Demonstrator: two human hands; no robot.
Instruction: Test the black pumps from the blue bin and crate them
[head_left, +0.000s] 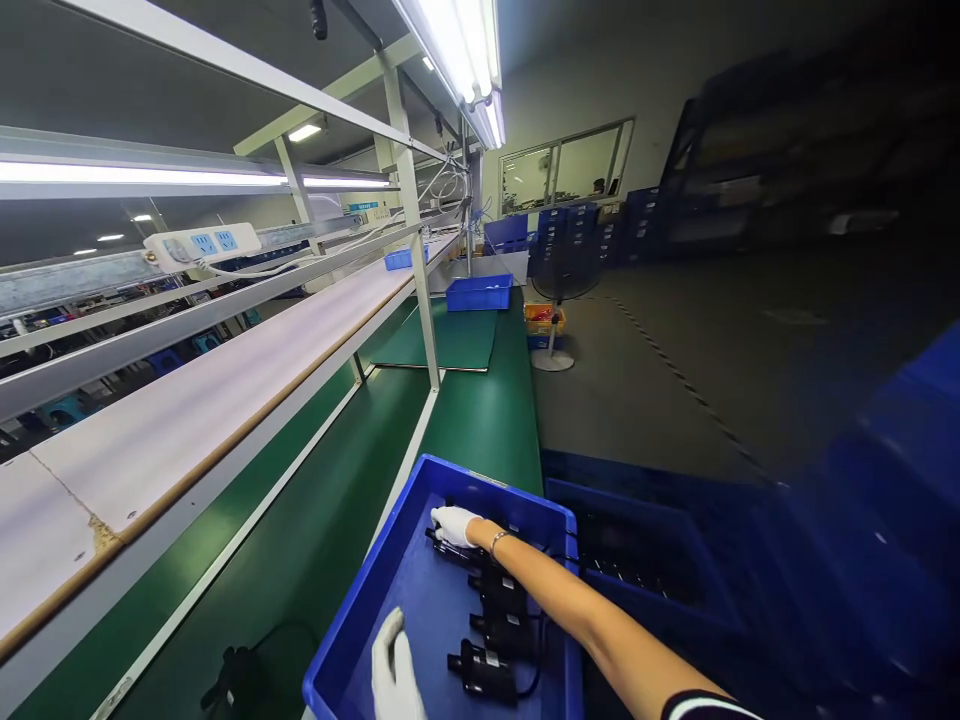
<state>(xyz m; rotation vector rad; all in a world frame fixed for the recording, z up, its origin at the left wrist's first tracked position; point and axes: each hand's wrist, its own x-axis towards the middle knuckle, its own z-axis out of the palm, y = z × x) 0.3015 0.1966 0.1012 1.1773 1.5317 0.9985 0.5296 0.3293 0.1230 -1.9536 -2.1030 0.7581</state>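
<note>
A blue plastic bin [420,610] sits at the front of the green bench. Inside it, several black cylindrical devices with cables [486,672] lie in a row along the right side. My right hand [454,525], in a white glove, reaches to the bin's far end with its fingers closed on a black cylindrical device [459,552] lying there. Low over the bin's near left part is my gloved left hand [393,668], holding nothing, its thumb and fingers apart.
Another black device with a cable [236,680] lies on the green bench [480,420], left of the bin. A white shelf [225,400] runs along the left. Farther back stand a blue tray [478,293] and a floor fan [555,320]. Blue crates [652,550] are at the right.
</note>
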